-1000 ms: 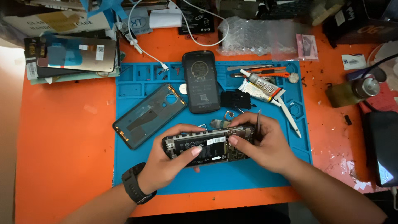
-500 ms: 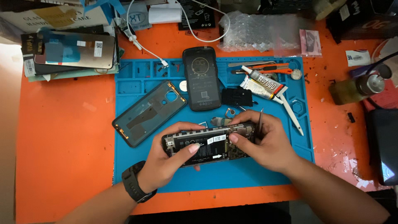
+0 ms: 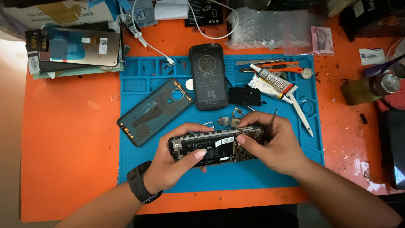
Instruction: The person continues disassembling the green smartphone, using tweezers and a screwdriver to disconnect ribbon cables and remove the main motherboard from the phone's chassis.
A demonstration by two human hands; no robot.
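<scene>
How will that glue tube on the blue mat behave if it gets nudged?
The glue tube lies flat with its long nozzle on the blue mat, so it probably pivots or rolls a little rather than tips. It looks partly squeezed, so likely light and soft-walled. The mat looks rubbery, so sliding is probably limited.

- blue work mat (image 3: 139, 76) on an orange table (image 3: 67, 139)
- glue tube (image 3: 272, 83) by orange tools (top right of the mat)
- dark back cover (image 3: 155, 110)
- black phone (image 3: 208, 76)
- bubble wrap (image 3: 270, 27)
- stacked screens (image 3: 76, 50)
</scene>
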